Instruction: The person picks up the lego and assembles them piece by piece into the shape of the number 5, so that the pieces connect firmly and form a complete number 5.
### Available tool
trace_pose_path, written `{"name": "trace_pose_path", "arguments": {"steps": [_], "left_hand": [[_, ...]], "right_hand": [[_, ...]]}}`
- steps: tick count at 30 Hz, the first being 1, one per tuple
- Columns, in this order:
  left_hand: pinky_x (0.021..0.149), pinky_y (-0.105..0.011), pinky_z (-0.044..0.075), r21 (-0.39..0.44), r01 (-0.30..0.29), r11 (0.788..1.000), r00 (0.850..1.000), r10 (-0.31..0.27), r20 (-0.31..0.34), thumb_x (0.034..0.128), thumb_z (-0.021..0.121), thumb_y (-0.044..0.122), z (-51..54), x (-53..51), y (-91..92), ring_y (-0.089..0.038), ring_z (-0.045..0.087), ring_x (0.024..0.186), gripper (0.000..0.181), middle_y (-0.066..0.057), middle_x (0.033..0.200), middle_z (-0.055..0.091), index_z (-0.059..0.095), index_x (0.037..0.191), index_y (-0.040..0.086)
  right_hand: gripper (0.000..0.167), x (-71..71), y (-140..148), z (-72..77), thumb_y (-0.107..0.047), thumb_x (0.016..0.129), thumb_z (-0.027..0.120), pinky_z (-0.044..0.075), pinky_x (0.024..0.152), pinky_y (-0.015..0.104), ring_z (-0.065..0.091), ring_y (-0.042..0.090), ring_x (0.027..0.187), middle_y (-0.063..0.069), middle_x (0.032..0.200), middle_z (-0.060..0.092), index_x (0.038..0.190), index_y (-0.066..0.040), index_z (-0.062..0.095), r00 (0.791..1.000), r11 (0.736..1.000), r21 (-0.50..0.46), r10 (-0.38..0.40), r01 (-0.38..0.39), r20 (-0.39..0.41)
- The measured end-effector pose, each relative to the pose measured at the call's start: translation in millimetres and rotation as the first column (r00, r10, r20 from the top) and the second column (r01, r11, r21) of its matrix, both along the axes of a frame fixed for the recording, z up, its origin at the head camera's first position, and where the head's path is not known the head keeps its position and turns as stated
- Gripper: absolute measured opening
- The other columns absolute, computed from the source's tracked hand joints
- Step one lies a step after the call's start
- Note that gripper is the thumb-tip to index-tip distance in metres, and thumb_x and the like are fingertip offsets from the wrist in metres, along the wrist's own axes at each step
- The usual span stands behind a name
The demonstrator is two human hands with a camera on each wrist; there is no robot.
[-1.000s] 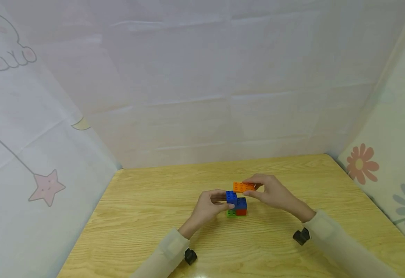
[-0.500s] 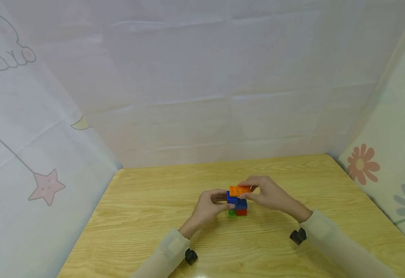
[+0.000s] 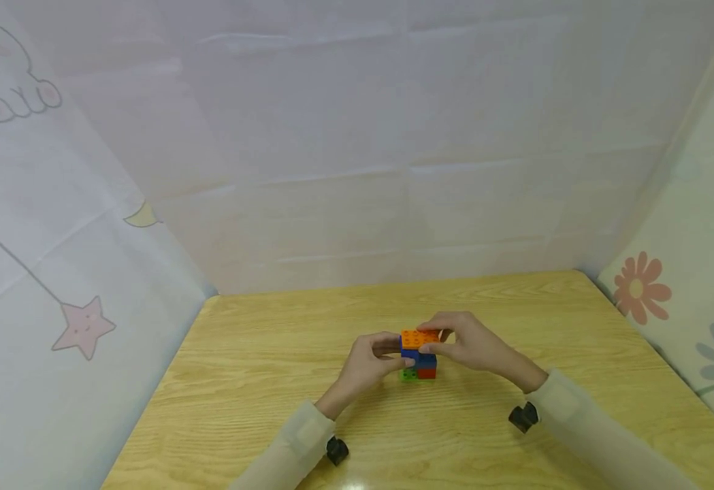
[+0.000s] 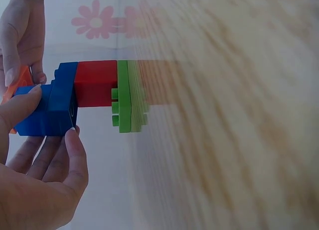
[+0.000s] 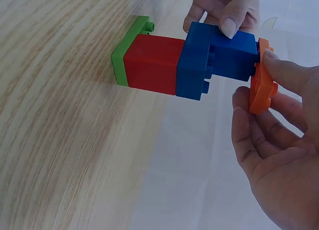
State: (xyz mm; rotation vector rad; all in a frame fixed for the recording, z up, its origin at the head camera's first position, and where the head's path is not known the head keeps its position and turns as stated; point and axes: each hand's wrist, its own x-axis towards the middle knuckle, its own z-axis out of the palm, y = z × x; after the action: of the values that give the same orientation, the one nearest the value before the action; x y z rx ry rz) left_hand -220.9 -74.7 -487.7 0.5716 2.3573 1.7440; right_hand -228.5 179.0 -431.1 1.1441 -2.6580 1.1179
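Observation:
A stack of toy building bricks stands on the table: a thin green plate [image 5: 119, 65] at the bottom, a red brick [image 5: 152, 63] on it, a flatter blue brick [image 5: 192, 65], then an upper blue brick [image 5: 237, 53] offset to the left. My left hand [image 3: 365, 367] holds the upper blue brick between thumb and fingers. An orange plate [image 3: 414, 338] lies over that brick's top, overhanging to the right, pinched by the thumb and fingers of my right hand [image 3: 469, 344]. In the right wrist view, the orange plate meets the studs; whether it is fully seated I cannot tell.
The wooden table [image 3: 258, 381] extends around the stack on all sides. A pale cloth wall [image 3: 332, 170] rises behind it, with printed side cloths left and right. Black wrist cameras [image 3: 523, 416] hang under both sleeves.
My right hand has moved left and slightly down with the orange plate, from above and right of the upper blue brick onto its top. My left hand has stayed in place.

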Motion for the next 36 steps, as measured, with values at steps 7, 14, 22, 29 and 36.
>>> {"name": "trace_pose_path", "arguments": {"steps": [7, 14, 22, 29, 36], "left_hand": [[0.099, -0.033, 0.061, -0.007, -0.006, 1.0, 1.0, 0.006, 0.01, 0.0927, 0.083, 0.027, 1.3, 2.0, -0.3, -0.022, 0.072, 0.118, 0.037, -0.004, 0.128, 0.076, 0.075, 0.128, 0.022], [0.099, -0.035, 0.061, -0.008, -0.008, 1.0, 1.0, 0.008, 0.012, 0.0928, 0.083, 0.027, 2.0, 2.9, 0.0, -0.024, 0.072, 0.12, 0.036, -0.003, 0.129, 0.075, 0.075, 0.128, 0.022], [0.1, -0.037, 0.061, -0.004, -0.013, 1.0, 1.0, 0.013, 0.009, 0.0926, 0.083, 0.026, 2.8, 4.5, 1.3, -0.024, 0.071, 0.121, 0.035, -0.004, 0.129, 0.076, 0.076, 0.127, 0.021], [0.1, -0.035, 0.061, -0.003, -0.022, 1.0, 1.0, 0.022, 0.012, 0.0921, 0.084, 0.025, 4.8, 5.5, 0.3, -0.021, 0.071, 0.121, 0.036, -0.003, 0.128, 0.076, 0.076, 0.127, 0.022], [0.099, -0.035, 0.061, -0.004, -0.016, 1.0, 1.0, 0.016, 0.008, 0.0923, 0.084, 0.025, 5.0, 5.9, -0.9, -0.022, 0.071, 0.121, 0.036, -0.003, 0.129, 0.076, 0.076, 0.127, 0.022]], "right_hand": [[0.037, 0.7, -1, 1.4, -0.029, 0.097, 0.077, 0.061, 0.082, 0.034, 0.065, 0.004, 0.09, 0.0, 0.113, 0.077, 0.128, -0.009, 0.075, 1.0, 1.0, 0.009, -0.011, 0.011, 0.0], [0.037, -1.0, -1, -2.3, -0.03, 0.098, 0.077, 0.06, 0.077, 0.028, 0.064, 0.004, 0.085, 0.002, 0.112, 0.076, 0.128, -0.01, 0.075, 0.999, 0.999, -0.042, -0.006, 0.007, 0.033], [0.04, -2.2, -2, -14.5, -0.026, 0.1, 0.075, 0.058, 0.079, 0.028, 0.063, 0.007, 0.087, 0.01, 0.121, 0.073, 0.134, -0.007, 0.071, 0.989, 0.988, -0.154, 0.004, 0.019, 0.15], [0.04, 0.1, -1, -23.7, -0.027, 0.096, 0.079, 0.06, 0.074, 0.028, 0.067, 0.012, 0.083, 0.011, 0.12, 0.075, 0.131, -0.011, 0.074, 0.966, 0.964, -0.25, -0.024, 0.09, 0.256], [0.046, 2.7, -1, -26.7, -0.031, 0.093, 0.082, 0.063, 0.082, 0.026, 0.072, 0.012, 0.093, 0.013, 0.129, 0.072, 0.134, -0.013, 0.072, 0.946, 0.947, -0.286, -0.05, 0.147, 0.321]]}}
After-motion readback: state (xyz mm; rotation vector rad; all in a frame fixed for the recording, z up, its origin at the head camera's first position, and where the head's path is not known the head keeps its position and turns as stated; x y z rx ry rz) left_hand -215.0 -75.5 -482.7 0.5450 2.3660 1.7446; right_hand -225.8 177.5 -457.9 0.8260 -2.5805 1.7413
